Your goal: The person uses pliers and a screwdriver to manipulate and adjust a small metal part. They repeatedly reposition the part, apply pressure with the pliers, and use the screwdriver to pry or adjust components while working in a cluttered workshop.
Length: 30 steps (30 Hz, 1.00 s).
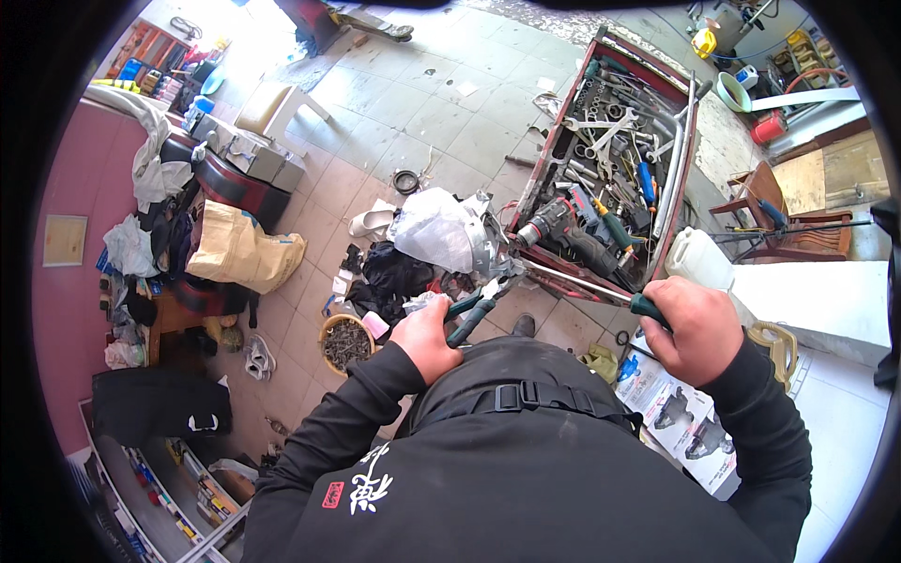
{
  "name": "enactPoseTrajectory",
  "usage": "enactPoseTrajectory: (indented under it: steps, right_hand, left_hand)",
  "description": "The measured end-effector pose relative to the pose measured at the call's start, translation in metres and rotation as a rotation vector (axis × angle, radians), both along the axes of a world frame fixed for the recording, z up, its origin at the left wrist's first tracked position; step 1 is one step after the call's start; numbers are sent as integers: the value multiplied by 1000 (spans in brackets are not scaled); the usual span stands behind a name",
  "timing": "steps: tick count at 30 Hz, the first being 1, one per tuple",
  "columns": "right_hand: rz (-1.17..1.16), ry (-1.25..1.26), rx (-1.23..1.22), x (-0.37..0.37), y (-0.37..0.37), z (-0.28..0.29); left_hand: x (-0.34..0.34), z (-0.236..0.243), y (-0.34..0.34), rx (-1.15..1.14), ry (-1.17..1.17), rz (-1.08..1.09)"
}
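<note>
My left hand (427, 338), close to seven o'clock from the middle of my view, was clamped around the dark green handles of a pair of pliers (477, 315); their long axis ran away from my palm, with the head pointing between one and two o'clock. How the jaws stood I could not tell. My right hand (694, 328), a little past three o'clock, was wrapped tightly around the green grip of a long-shafted screwdriver (644, 307). Its long axis lay at a shallow slant across the front of me, the butt inside my fist and the shaft pointing between nine and ten o'clock, toward the plier head. The far end was too small to make out, so I could not say whether the two tools touched. The shaft ran beside the near edge of a red tool tray (692, 141) that stretched out at two o'clock, heaped with combination wrenches (610, 134), a red-and-black cordless drill (552, 221) and a blue-handled screwdriver (647, 183). Just beyond the pliers, between eleven and twelve, sat a bulging white plastic bag (434, 232), with black cloth (389, 275) at its left side. At eight o'clock from the centre, near my left wrist, stood a round tub (326, 354) full of small metal hardware, and a white jerrycan (699, 258) stood at three, just past my right knuckles.
</note>
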State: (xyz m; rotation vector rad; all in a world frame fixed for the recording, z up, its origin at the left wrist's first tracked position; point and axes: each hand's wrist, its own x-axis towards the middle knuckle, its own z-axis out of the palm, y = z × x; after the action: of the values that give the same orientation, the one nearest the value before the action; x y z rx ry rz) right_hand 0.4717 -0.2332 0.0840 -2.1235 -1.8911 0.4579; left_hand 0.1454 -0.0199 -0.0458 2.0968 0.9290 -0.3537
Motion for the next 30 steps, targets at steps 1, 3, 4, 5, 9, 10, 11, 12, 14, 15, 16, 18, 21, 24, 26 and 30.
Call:
enactPoseTrajectory:
  steps: [1, 3, 4, 5, 9, 10, 11, 12, 14, 15, 16, 18, 21, 24, 26, 30]
  right_hand:
    - [18, -47, -10, -5, 2, 2]
    - [38, -106, -15, -14, 5, 5]
    - [41, -116, -10, -18, 7, 5]
    - [43, -125, -18, -22, 9, 5]
    - [62, -141, -45, -36, 17, 11]
    - [77, -158, -58, -41, 19, 12]
    - [91, -173, -78, -47, 22, 11]
    - [102, -189, -81, -53, 23, 12]
    - [112, -253, -64, -67, 27, 7]
    - [116, -278, -56, -75, 28, 4]
    - [100, -282, -81, -81, 27, 2]
    - [63, -239, -133, -90, 25, -2]
    - [50, -182, -204, -99, 18, -10]
    - [76, -129, -342, -107, 10, -17]
    - [107, -93, -338, -111, 6, -23]
    - [133, -39, -447, -106, -1, -31]
  left_hand:
    - [-2, 1, 2, -10, 21, 3]
    - [-6, 2, 4, -16, 33, 2]
    - [-9, 3, 5, -11, 26, -1]
    - [-11, 4, 6, -1, 28, -9]
    - [-21, 7, 9, 28, 46, -15]
    - [-23, 8, 9, 31, 53, -10]
    - [-26, 9, 9, 38, 72, -7]
    - [-28, 10, 10, 47, 72, -7]
    - [-33, 9, 9, 83, 94, -10]
    - [-35, 8, 8, 104, 91, -7]
    - [-38, 7, 7, 136, 79, -5]
    - [-43, 3, 6, 175, 64, 0]
    - [-53, -3, 2, 156, 96, -9]
    - [-64, -3, -4, 91, 216, -71]
    - [-70, -4, -5, 89, 239, -137]
    - [-79, -13, -7, 38, 257, -165]
